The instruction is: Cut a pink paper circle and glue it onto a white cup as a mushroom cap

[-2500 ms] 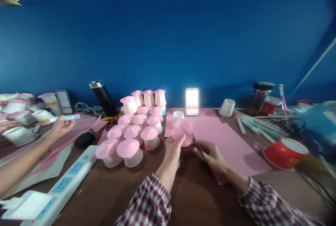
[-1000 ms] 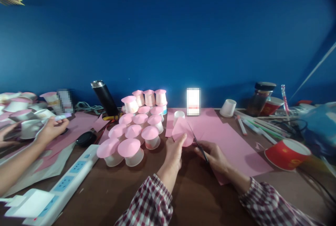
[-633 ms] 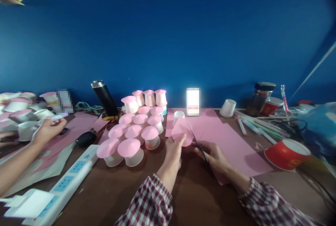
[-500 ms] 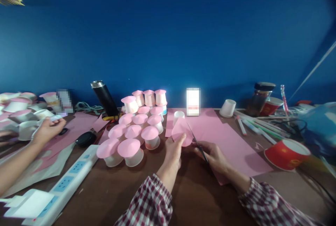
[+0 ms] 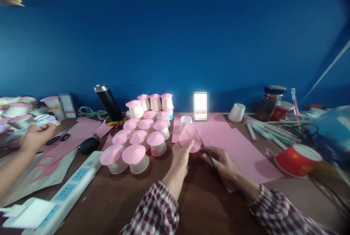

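My left hand point(image 5: 179, 160) pinches a round pink paper piece point(image 5: 189, 137) by its lower edge and holds it upright above the table. My right hand point(image 5: 222, 162) grips black scissors point(image 5: 206, 150), whose blades point up and left and touch the right edge of the pink piece. Under both hands lies a large pink paper sheet point(image 5: 240, 147). A small white cup point(image 5: 185, 121) stands upside down just behind the pink piece.
Several cups capped with pink paper cones point(image 5: 138, 138) cluster to the left, by a black flask point(image 5: 108, 102). A white power strip point(image 5: 68, 187) lies front left. Another person's hand point(image 5: 34, 138) works at far left. Markers point(image 5: 262, 129), a red cup point(image 5: 298, 159) and a jar point(image 5: 270, 102) sit right.
My hands, the pink piece and the scissors have hardly moved. The other person's hand at the left has drawn further left, towards the cups there.
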